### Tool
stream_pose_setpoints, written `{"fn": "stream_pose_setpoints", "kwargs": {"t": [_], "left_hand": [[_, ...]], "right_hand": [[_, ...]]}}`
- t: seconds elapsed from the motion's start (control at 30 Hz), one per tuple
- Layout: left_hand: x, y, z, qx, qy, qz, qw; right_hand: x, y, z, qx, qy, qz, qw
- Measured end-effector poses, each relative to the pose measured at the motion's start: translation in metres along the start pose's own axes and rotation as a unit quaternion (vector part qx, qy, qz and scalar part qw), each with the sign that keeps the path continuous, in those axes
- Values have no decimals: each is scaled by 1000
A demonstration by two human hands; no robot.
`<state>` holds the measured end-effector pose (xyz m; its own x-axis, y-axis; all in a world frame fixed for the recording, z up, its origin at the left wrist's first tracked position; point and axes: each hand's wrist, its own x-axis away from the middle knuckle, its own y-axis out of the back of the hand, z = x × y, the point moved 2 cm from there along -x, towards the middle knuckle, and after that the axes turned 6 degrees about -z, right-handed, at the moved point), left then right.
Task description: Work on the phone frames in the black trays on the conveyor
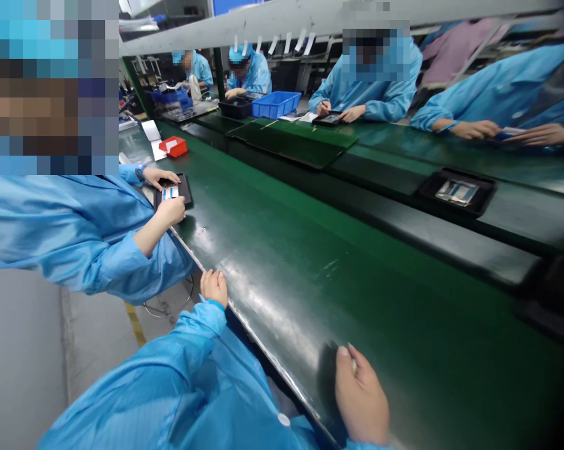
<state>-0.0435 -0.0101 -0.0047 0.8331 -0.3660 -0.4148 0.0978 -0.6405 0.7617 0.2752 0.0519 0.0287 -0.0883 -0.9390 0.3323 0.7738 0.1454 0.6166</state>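
My left hand [214,288] rests at the near edge of the green worktable [282,262], fingers curled together, with nothing visible in them. Lower right, my right hand [362,395] hovers at or just over the tabletop, its thumb and fingers closed. A small pale bit shows between thumb and forefinger; what it is I cannot make out. Nearest to my right hand on the far side is a black tray [551,300], partly cut off by the frame. Another black tray [458,192] holding a flat silvery and blue part sits farther back on the line.
To my left, a co-worker's hands [169,203] work on a part in a black tray. A red bin [173,147] and a blue bin [276,104] stand farther off. Several co-workers in blue sit across the line. A grey beam [282,25] runs overhead.
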Motion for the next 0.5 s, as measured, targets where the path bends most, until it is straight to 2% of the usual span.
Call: {"fn": "stream_pose_setpoints", "kwargs": {"t": [0.23,0.5], "left_hand": [[3,-6,5,20,-16,-36,999],[4,-15,16,35,-29,-73,996]], "right_hand": [[0,1,2,-2,-3,-2,1000],[2,1,3,34,-29,25,999]]}}
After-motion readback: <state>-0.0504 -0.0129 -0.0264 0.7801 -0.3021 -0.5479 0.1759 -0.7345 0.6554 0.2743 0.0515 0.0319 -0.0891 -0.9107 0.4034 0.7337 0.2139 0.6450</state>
